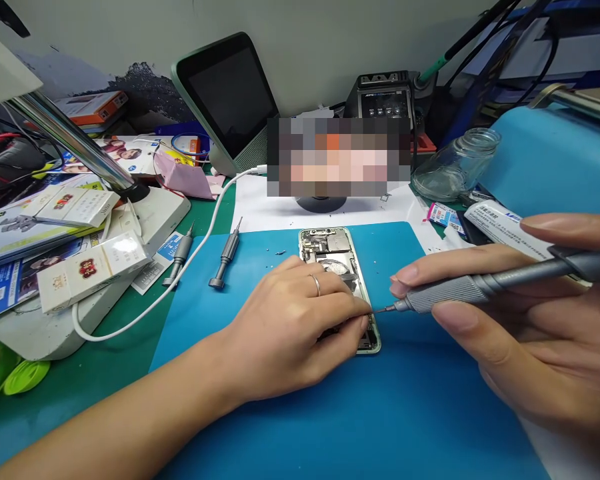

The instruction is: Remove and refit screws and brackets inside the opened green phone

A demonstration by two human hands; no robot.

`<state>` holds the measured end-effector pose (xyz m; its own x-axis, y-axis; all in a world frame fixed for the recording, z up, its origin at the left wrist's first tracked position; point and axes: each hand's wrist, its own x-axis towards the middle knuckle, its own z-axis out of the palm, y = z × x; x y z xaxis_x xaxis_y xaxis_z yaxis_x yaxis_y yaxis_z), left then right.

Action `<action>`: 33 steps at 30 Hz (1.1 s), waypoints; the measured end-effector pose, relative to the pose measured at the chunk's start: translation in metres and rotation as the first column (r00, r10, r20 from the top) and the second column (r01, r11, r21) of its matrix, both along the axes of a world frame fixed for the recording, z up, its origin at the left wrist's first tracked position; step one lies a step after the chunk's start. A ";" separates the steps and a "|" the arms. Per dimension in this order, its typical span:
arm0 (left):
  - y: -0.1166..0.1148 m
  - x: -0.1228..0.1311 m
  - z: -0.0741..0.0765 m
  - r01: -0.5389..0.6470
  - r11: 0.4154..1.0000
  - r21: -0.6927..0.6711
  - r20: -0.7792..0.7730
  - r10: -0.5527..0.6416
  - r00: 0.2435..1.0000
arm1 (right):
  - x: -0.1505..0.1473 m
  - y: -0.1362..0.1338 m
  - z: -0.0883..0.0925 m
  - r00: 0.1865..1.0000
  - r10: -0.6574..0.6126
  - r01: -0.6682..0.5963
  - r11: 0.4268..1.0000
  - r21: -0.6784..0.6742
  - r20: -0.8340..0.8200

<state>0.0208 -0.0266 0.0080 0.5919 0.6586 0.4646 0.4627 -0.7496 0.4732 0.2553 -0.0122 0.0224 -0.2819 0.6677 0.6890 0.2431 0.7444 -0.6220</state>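
An opened smartphone (336,245) with bare inner parts lies on the blue mat. My left hand (293,317), with a ring on one finger, rests over its middle and hides much of it. Thumb and index finger are pinched together at the phone's right edge; what is between them, if anything, is too small to make out. From the right, my right hand (525,333) grips a grey precision screwdriver (450,293) held nearly level. The screwdriver's thin tip meets the left fingertips.
Two more small screwdrivers (226,257) lie left of the phone, a white cable (180,273) curving past them. Tiny bits dot the mat (300,433). Cigarette packs (93,270) sit on the lamp base at left. Behind stand a screen device (233,93) and a glass jar (457,167).
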 end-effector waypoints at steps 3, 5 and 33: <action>0.000 0.000 0.000 -0.003 1.000 0.019 0.003 0.003 1.000 | 0.002 0.000 0.013 0.942 -0.007 -0.036 0.992 0.123 0.334; 0.000 0.000 0.000 0.001 1.000 0.020 0.001 -0.001 1.000 | 0.003 0.000 0.020 0.917 -0.037 -0.016 0.992 0.128 0.396; 0.001 -0.001 0.000 0.008 1.000 0.002 -0.007 -0.008 1.000 | 0.017 -0.016 -0.022 0.996 -0.082 0.077 0.980 -0.184 -0.020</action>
<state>0.0195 -0.0261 0.0084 0.6002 0.6532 0.4616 0.4604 -0.7541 0.4684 0.2719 -0.0286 0.0001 -0.2052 0.8030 0.5596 0.2779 0.5960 -0.7534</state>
